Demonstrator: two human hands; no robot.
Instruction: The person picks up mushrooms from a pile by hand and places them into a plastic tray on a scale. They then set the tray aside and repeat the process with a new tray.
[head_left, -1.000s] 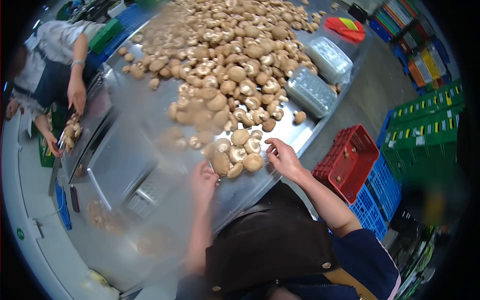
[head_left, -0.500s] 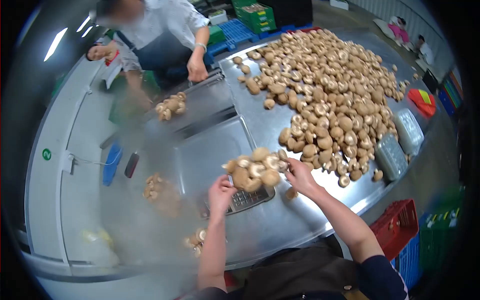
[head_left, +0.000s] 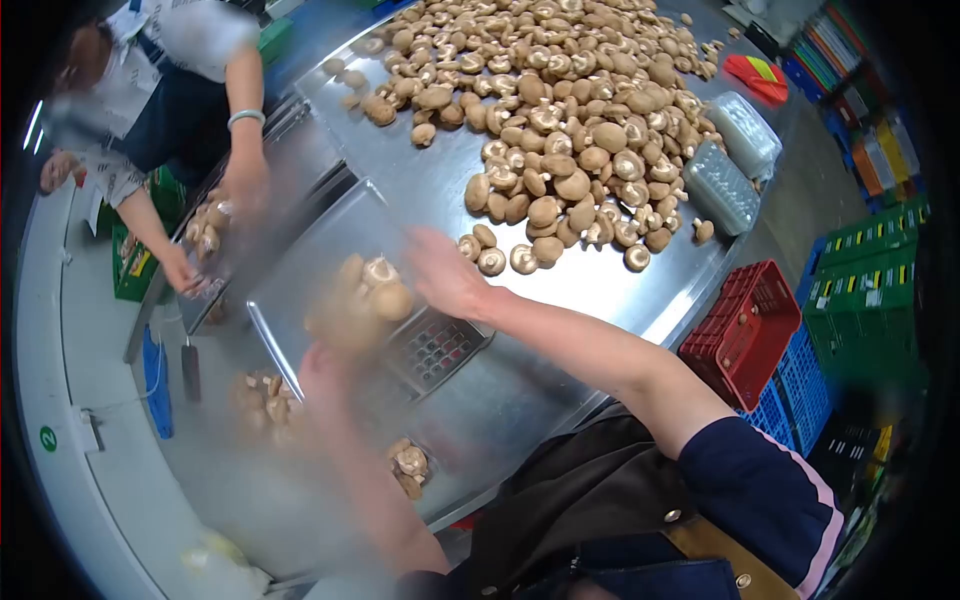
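A cluster of brown shiitake mushrooms (head_left: 372, 292) sits over the metal weighing pan of a scale (head_left: 350, 215), partly blurred; whatever bears the mushrooms underneath is hidden. My left hand (head_left: 325, 372) grips the near side of this cluster, its fingers smeared. To the right of the mushrooms is my right hand (head_left: 445, 272), its fingertips blurred, so I cannot make out whether they touch anything. Below it shows the scale's keypad (head_left: 435, 345). Two smaller groups of mushrooms lie nearer me, one left of my forearm (head_left: 268, 402) and one right of it (head_left: 408, 465).
A large heap of mushrooms (head_left: 560, 110) covers the far part of the steel table (head_left: 590, 310). Wrapped stacks of trays (head_left: 722, 188) stand at its right edge. A red crate (head_left: 745, 335) is beyond the table. Opposite, a co-worker's hands (head_left: 245, 180) handle other mushrooms.
The mushroom cluster has moved left in the view, over the weighing pan, with my left hand. My right hand has shifted left and no longer clearly touches it. The view has turned.
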